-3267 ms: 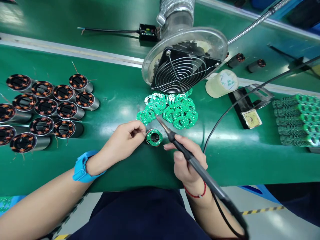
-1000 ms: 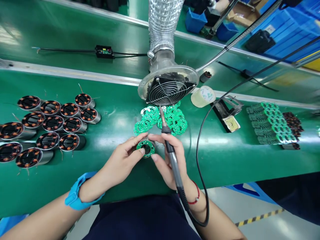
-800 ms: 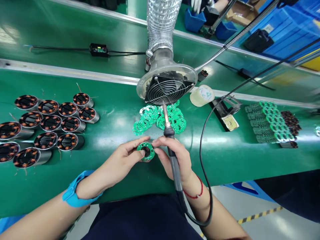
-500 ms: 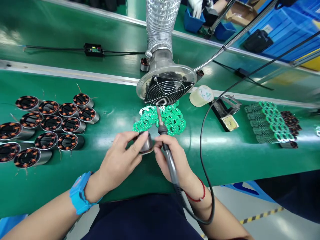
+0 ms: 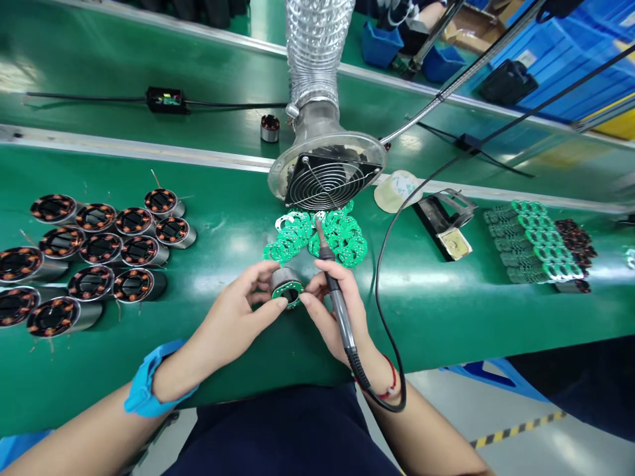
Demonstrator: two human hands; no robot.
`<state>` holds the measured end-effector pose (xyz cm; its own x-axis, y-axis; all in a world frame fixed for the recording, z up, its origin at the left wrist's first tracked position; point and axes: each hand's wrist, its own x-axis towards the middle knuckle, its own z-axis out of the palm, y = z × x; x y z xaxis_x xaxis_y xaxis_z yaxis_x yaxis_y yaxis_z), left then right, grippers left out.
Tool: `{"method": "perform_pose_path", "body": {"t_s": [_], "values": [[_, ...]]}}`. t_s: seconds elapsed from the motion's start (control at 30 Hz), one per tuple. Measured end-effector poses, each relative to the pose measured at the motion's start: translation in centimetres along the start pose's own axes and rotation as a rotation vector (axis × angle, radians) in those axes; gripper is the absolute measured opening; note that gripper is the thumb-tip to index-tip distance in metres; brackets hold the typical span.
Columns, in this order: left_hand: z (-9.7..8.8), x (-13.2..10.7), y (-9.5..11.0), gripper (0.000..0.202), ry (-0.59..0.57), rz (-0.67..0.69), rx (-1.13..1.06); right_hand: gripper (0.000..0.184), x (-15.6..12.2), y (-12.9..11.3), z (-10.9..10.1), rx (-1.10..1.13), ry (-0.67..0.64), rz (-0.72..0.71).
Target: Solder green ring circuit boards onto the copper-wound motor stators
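Here we see a short silvery cylinder (image 5: 282, 276) with a green ring board (image 5: 286, 287) on its near end, pale dots circling a dark hole. It sits tilted toward us between both hands: the left thumb presses the ring's lower left edge, the left hand's (image 5: 238, 312) other fingers curling round the side. At the right edge, the right hand's (image 5: 356, 309) thumb and fingertip nearly meet, perhaps pinching something too small for us to tell, while gripping a soldering iron (image 5: 338, 305).
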<state>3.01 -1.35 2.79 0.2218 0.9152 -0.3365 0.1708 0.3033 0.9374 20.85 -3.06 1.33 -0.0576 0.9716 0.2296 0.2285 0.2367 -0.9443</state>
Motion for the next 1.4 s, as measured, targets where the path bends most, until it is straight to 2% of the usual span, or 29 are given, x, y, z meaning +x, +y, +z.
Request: {"method": "perform_pose_path", "body": {"t_s": [0.07,0.13,0.2,0.27,0.37,0.43,0.57,0.67,0.8,0.87,0.97,1.1,1.17,1.27,1.4], "values": [[-0.2,0.3,0.4,0.044,-0.127,-0.090,-0.065,0.051,0.1,-0.3,-0.8,-0.042,-0.068,-0.072],[-0.3,0.5,0.8,0.033,-0.220,-0.135,-0.137,0.059,0.3,-0.8,-1.3,-0.025,-0.192,-0.111],[-0.3,0.4,1.0,0.029,-0.276,-0.196,-0.245,0.065,0.3,-1.1,-1.5,0.016,-0.323,-0.120],[-0.2,0.2,0.9,0.031,-0.272,-0.275,-0.381,0.067,0.3,-1.0,-1.3,0.021,-0.368,-0.133],[0.1,0.0,0.6,0.033,-0.209,-0.361,-0.546,0.061,0.1,-0.3,-0.6,-0.063,-0.289,-0.226],[0.3,-0.1,0.4,0.028,-0.193,-0.380,-0.618,0.058,0.1,0.1,-0.2,-0.105,-0.223,-0.282],[0.8,-0.4,0.2,0.031,-0.253,-0.369,-0.718,0.056,0.0,0.7,0.6,-0.162,-0.125,-0.274],[1.0,-0.5,0.1,0.035,-0.295,-0.366,-0.734,0.052,-0.1,1.0,1.0,-0.215,-0.098,-0.294],[0.6,-0.2,0.1,0.035,-0.302,-0.335,-0.660,0.053,0.2,0.6,0.6,-0.229,-0.153,-0.325],[0.2,-0.1,0.2,0.037,-0.308,-0.329,-0.631,0.056,0.5,0.0,-0.1,-0.168,-0.187,-0.287],[-0.4,-0.1,0.4,0.038,-0.348,-0.330,-0.600,0.055,0.8,-0.9,-1.3,-0.106,-0.164,-0.236],[-0.7,-0.3,0.7,0.039,-0.437,-0.328,-0.548,0.052,1.0,-1.0,-2.0,-0.151,-0.136,-0.327],[-0.7,-0.3,0.7,0.044,-0.454,-0.305,-0.446,0.048,1.1,-0.7,-2.1,-0.212,-0.143,-0.387],[-0.6,-0.3,0.5,0.050,-0.348,-0.125,-0.103,0.037,1.3,-0.5,-2.4,-0.354,-0.164,-0.451],[-0.6,-0.6,-0.4,0.050,-0.045,0.337,0.499,0.024,1.2,-0.7,-2.2,-0.489,-0.185,-0.401]]}}
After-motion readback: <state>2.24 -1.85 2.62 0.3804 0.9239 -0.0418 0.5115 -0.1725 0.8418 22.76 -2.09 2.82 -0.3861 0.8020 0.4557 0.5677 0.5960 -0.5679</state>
